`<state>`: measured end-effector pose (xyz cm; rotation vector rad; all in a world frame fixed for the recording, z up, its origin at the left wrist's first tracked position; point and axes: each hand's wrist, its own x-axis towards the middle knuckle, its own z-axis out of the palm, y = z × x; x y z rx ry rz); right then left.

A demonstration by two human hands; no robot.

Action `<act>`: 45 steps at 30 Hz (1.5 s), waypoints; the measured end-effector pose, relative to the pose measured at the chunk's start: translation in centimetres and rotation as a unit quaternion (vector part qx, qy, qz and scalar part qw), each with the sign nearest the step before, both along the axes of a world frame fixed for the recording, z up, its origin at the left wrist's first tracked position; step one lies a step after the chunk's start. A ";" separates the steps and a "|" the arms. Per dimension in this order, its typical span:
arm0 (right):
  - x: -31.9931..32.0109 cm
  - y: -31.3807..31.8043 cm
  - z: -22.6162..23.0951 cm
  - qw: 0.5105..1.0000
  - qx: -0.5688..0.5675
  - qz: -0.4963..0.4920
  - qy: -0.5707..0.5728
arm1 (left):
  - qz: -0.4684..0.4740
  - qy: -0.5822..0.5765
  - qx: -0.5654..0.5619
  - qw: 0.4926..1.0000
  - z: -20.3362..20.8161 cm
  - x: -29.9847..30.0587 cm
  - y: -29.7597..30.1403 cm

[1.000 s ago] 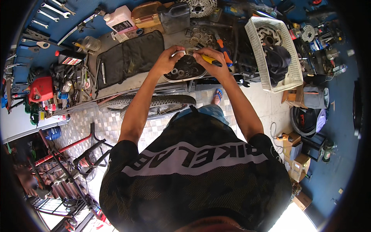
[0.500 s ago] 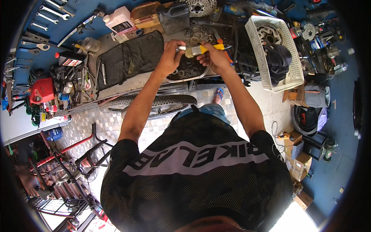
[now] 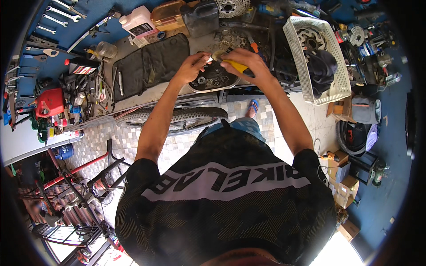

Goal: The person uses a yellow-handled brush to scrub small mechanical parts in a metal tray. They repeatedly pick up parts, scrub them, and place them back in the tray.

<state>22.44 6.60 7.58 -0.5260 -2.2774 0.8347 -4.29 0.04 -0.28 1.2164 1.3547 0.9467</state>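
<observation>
My left hand [image 3: 191, 67] pinches a small silvery metal part [image 3: 210, 58] over a tray [image 3: 214, 90] on the workbench. In my right hand [image 3: 252, 63] is a paintbrush with a yellow handle [image 3: 236, 66], its fingers closed around it. The pale bristles point left, close to the metal part; whether they touch it I cannot tell. Several small metal rings [image 3: 209, 81] lie in the dark bottom of the tray under my hands. Behind them rest greasy sprockets [image 3: 230, 39].
A black cloth mat [image 3: 148, 66] with a thin metal tool beside it lies left of the tray. A white plastic basket [image 3: 306, 80] with a disc and dark cloth stands on the right. Jugs [image 3: 138, 22] line the back. A bicycle wheel [image 3: 173, 116] is below the bench edge.
The brush has swung from lying level to a slant, its handle now angled down toward me. My right hand has turned over it. My left hand has shifted slightly down and left.
</observation>
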 end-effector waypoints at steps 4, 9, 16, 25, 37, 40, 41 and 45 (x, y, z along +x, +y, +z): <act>-1.5 1.2 -2.2 0.995 -0.095 -0.025 0.009 | 0.008 0.076 0.034 0.996 -0.7 0.4 0.5; -2.5 1.8 -5.0 0.862 -0.487 -0.136 0.044 | 0.054 0.318 0.364 0.874 -1.1 1.7 0.1; -0.5 1.0 -7.4 0.892 -0.441 -0.095 -0.038 | 0.140 -0.075 0.162 0.974 -3.6 0.1 -0.1; 0.4 -0.7 -7.0 0.957 -0.181 -0.200 -0.108 | 0.299 -0.428 -0.132 0.842 -1.0 2.7 -0.1; -2.4 -2.0 -5.7 0.946 -0.265 -0.154 0.103 | 0.324 -0.411 -0.112 0.844 0.3 3.7 -0.1; -2.3 -1.7 -7.1 0.935 -0.291 -0.158 0.125 | 0.323 -0.407 -0.104 0.848 0.5 4.0 0.3; -1.9 -1.5 -6.9 0.942 -0.264 -0.176 0.110 | 0.327 -0.392 -0.108 0.853 0.7 4.1 0.3; -1.5 -1.8 -5.2 0.970 -0.174 -0.143 0.093 | 0.328 -0.380 -0.099 0.859 0.4 3.9 0.3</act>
